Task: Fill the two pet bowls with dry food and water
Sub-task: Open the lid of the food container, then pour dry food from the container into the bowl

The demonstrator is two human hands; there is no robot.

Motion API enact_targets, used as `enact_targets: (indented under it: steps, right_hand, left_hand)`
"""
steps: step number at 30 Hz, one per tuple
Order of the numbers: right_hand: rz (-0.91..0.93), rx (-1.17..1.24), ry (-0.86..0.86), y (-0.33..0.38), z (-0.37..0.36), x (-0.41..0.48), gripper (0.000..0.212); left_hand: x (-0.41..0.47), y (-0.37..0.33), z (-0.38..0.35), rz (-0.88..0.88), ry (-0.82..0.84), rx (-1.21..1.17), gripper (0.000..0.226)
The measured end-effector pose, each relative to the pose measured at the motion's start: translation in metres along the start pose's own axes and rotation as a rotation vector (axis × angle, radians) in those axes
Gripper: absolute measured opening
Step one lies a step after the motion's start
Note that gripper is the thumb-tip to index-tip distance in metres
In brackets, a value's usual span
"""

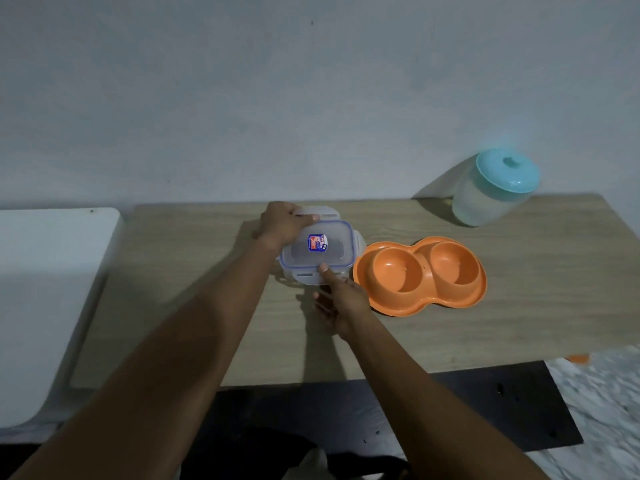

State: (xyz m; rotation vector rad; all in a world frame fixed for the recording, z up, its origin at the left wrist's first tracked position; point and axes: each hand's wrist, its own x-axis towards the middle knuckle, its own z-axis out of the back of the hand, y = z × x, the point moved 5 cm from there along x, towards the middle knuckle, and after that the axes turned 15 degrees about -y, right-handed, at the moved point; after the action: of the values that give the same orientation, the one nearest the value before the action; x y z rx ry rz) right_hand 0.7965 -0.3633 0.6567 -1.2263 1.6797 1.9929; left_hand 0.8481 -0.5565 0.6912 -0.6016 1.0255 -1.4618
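Left hand (282, 221) clamps far edge of clip-lid container (318, 251), fingers curled on flap. Right hand (341, 301) half open, thumb pressing near flap, holds nothing. Orange double bowl (420, 275), empty, just right of right hand on bench (519, 289). Advice: steady box, pop every latch first, lift lid level.

1 clear container (320, 251), 1 orange double bowl (420, 275), 1 jar w/ teal lid (495, 190), 2 hands (282, 221).

A single head-worn wide-angle view looks forward and down from close above the pale wood-grain worktop (485, 306), which fills mid-frame; dim light blurs the lower edge, probably floor.
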Motion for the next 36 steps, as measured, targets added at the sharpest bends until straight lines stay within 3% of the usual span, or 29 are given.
enact_targets:
  steps: [3, 6, 10, 13, 18, 21, 22, 24, 28, 32, 36]
  right_hand:
    - [0.018, -0.020, 0.003, 0.003, 0.006, 0.001, 0.031]
    - [0.056, -0.036, 0.006, 0.001, 0.013, -0.006, 0.029]
    - [0.037, -0.058, 0.071, -0.007, 0.029, -0.009, 0.026]
    - [-0.025, 0.027, 0.164, -0.013, 0.045, -0.008, 0.030]
    - [-0.088, 0.005, 0.094, -0.016, 0.069, -0.013, 0.028]
    - [0.151, -0.276, 0.068, -0.014, 0.071, -0.008, 0.019]
    - [0.293, -0.409, 0.045, -0.014, 0.071, -0.004, 0.028]
    - [0.520, -0.621, -0.017, -0.012, 0.071, -0.003, 0.047]
    - [0.822, -0.921, -0.189, -0.007, 0.072, -0.017, 0.052]
    - [0.953, -1.117, -0.345, 0.005, 0.082, -0.018, 0.040]
    - [1.009, -1.126, -0.318, 0.002, 0.079, -0.021, 0.045]
  left_hand:
    - [-0.026, -0.019, 0.016, -0.120, 0.016, -0.157, 0.043]
    - [-0.068, -0.033, 0.038, -0.246, 0.166, -0.230, 0.019]
    - [-0.106, -0.019, 0.059, -0.347, 0.246, -0.139, 0.019]
    - [-0.124, 0.004, 0.066, -0.336, 0.292, -0.047, 0.022]
    - [-0.148, 0.048, 0.060, -0.225, 0.444, 0.126, 0.021]
    - [-0.152, 0.060, 0.052, -0.183, 0.497, 0.203, 0.020]
    - [-0.152, 0.059, 0.051, -0.173, 0.494, 0.200, 0.019]
    - [-0.143, 0.050, 0.052, -0.187, 0.338, 0.155, 0.017]
    - [-0.121, 0.032, 0.062, -0.086, -0.270, 0.140, 0.028]
    - [-0.098, 0.024, 0.027, 0.093, -0.211, 0.054, 0.048]
    - [-0.097, 0.035, 0.022, 0.236, -0.186, -0.127, 0.018]
